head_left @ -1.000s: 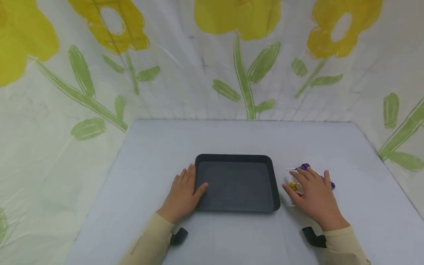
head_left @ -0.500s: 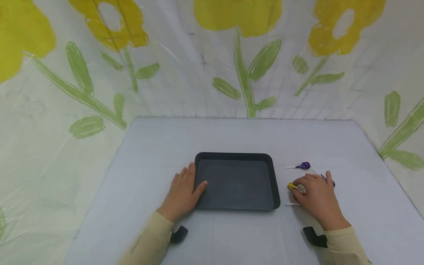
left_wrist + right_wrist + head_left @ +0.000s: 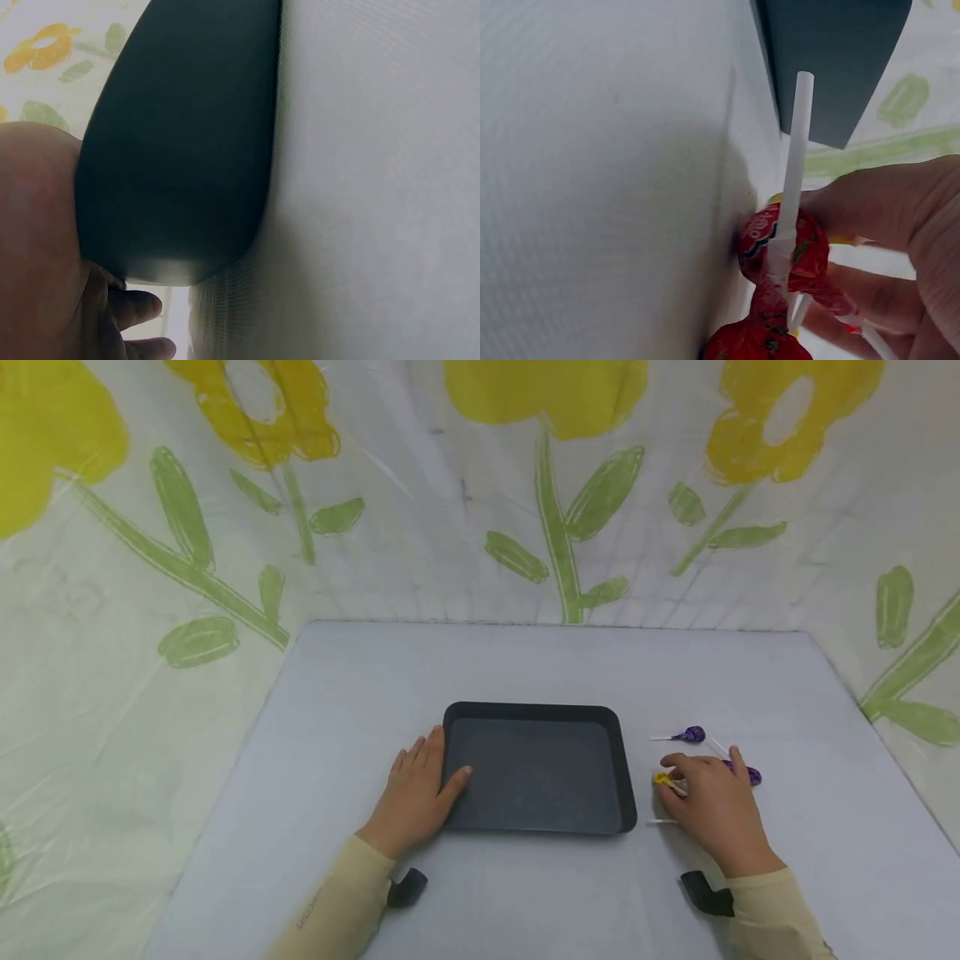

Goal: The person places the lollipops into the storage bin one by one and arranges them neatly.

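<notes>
A dark grey rectangular tray [image 3: 536, 777] lies on the table. My left hand [image 3: 411, 802] rests along its left side, fingers straight outside the rim and thumb reaching over it. To the right of the tray, my right hand [image 3: 716, 810] pinches a yellow-wrapped lollipop [image 3: 663, 779] between thumb and fingers. Two purple lollipops lie close by, one [image 3: 693, 735] beyond the fingers and the other [image 3: 753, 774] partly behind the hand. In the right wrist view, red-wrapped lollipops [image 3: 757, 341] sit beside the thumb; the head view shows only a white stick [image 3: 662, 822] there.
The table [image 3: 360, 677] is covered in white. Behind it and at the sides hangs a white curtain [image 3: 420, 543] painted with yellow flowers. Black wrist-worn pieces [image 3: 707, 894] stick out inward from both sleeves.
My right hand has lowered from above the lollipops, and its thumb and fingers have come together on the yellow one. The left hand stays on the tray's edge.
</notes>
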Available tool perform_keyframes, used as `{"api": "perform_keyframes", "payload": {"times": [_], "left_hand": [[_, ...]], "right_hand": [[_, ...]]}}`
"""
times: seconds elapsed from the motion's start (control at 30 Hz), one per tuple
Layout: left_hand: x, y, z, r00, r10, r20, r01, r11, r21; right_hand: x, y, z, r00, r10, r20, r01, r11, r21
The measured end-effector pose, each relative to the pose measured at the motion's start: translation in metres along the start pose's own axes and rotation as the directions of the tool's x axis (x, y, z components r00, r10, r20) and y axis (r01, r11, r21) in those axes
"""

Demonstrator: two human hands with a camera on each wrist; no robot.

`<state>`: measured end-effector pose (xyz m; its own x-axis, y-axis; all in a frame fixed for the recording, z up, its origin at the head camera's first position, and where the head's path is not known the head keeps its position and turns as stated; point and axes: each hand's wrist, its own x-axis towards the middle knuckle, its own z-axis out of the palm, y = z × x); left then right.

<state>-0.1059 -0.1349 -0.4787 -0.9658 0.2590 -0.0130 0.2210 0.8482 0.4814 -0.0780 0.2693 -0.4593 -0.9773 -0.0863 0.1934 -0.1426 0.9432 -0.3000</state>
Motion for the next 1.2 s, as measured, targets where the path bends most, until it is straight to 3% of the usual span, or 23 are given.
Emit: {"api": "perform_keyframes", "payload": {"times": [0.33, 0.77, 1.03, 1.2], "left_hand": [[0.000, 0.000, 0.000, 1.000, -0.003, 0.002, 0.003, 1.000, -0.003], [-0.002, -0.001, 0.001, 1.000, -0.011, -0.006, 0.011, 1.000, -0.016], [-0.001, -0.001, -0.001, 1.000, -0.009, -0.001, 0.009, 1.000, -0.015], [-0.001, -0.001, -0.001, 1.000, -0.005, 0.000, 0.005, 1.000, -0.016]], "right_hand": [[-0.001, -0.001, 0.003, 0.978, -0.045, -0.205, 0.049, 0.999, 0.017], [-0.001, -0.014, -0.001, 0.964, 0.006, -0.267, 0.017, 0.996, 0.083], [0.003, -0.019, 0.002, 0.928, -0.027, -0.372, 0.105, 0.976, 0.192], [0.004, -0.024, 0.002, 0.948, -0.002, -0.319, 0.076, 0.973, 0.219]]}}
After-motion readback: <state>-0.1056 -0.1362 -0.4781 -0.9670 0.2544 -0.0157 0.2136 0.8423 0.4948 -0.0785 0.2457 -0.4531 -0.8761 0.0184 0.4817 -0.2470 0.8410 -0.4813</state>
